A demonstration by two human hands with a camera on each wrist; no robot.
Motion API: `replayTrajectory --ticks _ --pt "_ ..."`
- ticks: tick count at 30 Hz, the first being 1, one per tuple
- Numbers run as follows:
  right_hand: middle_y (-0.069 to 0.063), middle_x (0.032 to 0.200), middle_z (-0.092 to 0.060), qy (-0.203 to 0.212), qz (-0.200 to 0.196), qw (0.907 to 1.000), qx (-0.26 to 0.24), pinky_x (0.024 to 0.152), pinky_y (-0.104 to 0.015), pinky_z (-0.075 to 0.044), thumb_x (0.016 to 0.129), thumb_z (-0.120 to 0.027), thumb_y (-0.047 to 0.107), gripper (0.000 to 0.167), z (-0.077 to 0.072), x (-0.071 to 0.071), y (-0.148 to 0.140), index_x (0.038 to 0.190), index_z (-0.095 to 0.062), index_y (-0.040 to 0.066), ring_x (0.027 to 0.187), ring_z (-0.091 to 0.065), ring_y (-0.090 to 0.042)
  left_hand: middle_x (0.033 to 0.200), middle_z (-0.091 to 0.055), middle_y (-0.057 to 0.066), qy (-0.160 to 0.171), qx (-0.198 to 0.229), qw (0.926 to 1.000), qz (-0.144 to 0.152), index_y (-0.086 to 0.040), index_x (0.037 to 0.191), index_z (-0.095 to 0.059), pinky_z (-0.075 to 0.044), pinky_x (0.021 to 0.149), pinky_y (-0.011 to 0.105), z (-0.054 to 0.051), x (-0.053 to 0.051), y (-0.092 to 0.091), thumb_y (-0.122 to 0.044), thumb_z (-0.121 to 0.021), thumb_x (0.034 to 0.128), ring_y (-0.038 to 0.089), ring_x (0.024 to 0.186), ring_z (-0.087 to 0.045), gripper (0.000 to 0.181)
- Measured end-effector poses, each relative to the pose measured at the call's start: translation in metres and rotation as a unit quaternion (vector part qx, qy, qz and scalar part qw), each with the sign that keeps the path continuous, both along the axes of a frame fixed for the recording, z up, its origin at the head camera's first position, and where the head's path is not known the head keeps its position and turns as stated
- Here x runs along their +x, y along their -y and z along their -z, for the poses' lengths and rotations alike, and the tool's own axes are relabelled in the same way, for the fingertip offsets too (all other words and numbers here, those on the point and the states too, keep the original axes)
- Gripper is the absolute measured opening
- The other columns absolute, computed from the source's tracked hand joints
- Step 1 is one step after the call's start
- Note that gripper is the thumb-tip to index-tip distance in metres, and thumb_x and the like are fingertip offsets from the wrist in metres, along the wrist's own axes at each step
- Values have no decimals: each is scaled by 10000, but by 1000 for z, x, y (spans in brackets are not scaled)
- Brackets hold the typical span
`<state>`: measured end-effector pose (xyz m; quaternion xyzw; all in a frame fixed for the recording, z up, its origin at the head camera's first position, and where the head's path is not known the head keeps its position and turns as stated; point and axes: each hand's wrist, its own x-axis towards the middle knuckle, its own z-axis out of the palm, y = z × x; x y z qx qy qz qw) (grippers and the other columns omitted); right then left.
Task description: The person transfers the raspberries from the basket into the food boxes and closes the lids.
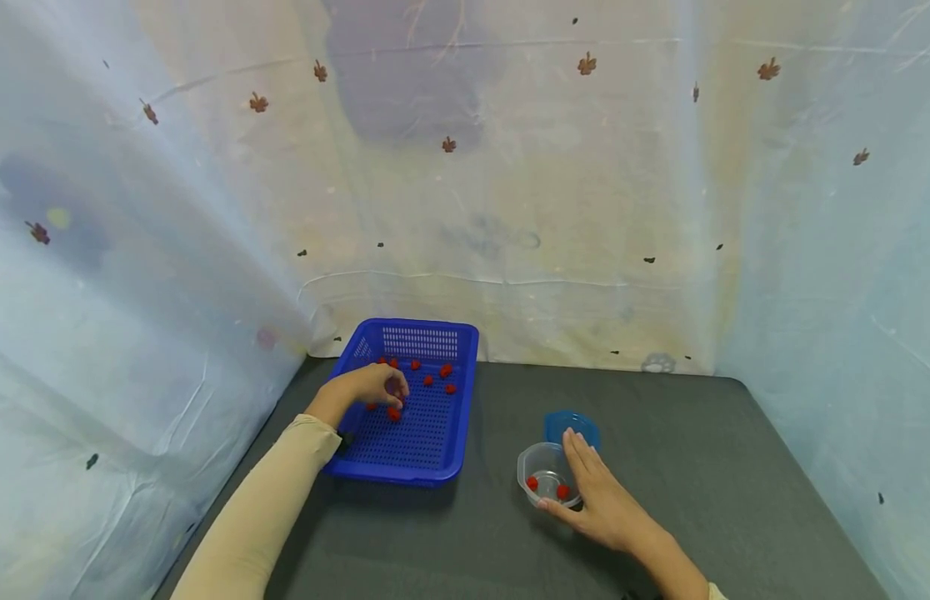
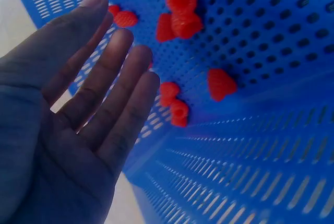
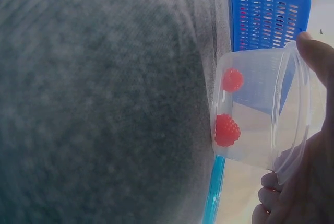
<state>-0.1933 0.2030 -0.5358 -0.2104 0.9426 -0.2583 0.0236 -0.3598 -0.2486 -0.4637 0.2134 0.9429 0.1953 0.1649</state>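
In the head view the left hand [image 1: 371, 386] reaches into the blue basket [image 1: 471, 400], above several red berries [image 1: 393, 414]. The left wrist view shows that hand [image 2: 94, 98] with its fingers extended and parted, holding nothing, beside red berries [image 2: 222, 84]. The right hand [image 1: 607, 504] is at the clear container [image 1: 543, 454], its thumb on the near rim and its fingers across the right side. Two red berries [image 3: 228, 130] lie in the clear container [image 3: 255, 109], seen through its wall in the right wrist view, where the right hand [image 3: 313, 145] holds its rim.
A blue lid [image 1: 561, 423] lies on the dark table [image 1: 697, 467] just behind the clear container. Behind the table and at both sides hangs a pale patterned sheet [image 1: 525, 200]. The basket stands at the left part of the table.
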Motion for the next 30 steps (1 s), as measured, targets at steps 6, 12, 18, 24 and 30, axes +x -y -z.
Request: replayTrajectory --ticks 6,12,18,24,30 --pt "-172 1791 -87 21 2 10000 -12 1251 -683 -228 967 -609 757 1155 0 0 0 1714 -109 32 1644 -102 -411 1065 -709 3 162 -134 9996 -165 -141 1090 -752 -572 949 452 2 2 1 -166 -807 984 194 988 -654 122" --pt "-173 1790 -98 -6 30 10000 14 1248 -682 -236 964 -605 765 1157 -1 -2 0 1716 -112 38 1642 -116 -417 1098 -706 12 348 -410 9982 -276 -137 1100 -750 -572 966 447 4 1 5 -154 -832 959 209 1027 -655 164" --pt "-169 1792 -91 20 30 10000 6 1248 -685 -234 965 -600 768 1156 -1 -2 0 1717 -108 42 1644 -106 -413 1110 -702 24 463 -589 9971 -140 -141 1103 -737 -548 1004 484 8 1 5 -131 -851 937 224 1059 -648 202" --pt "-178 1790 -101 17 42 10000 -44 1226 -710 -258 965 -615 756 1153 0 -2 0 1717 -114 41 1631 -132 -452 1106 -697 29 476 -672 9965 -124 -153 1091 -736 -542 993 484 10 2 3 -114 -854 929 229 1052 -642 204" --pt "-174 1791 -94 32 40 10000 -49 1228 -708 -258 964 -615 757 1153 0 -2 0 1719 -108 47 1631 -130 -452 1063 -682 29 374 -730 9966 -72 -139 1060 -725 -556 927 450 12 3 3 -78 -857 914 219 1001 -634 206"
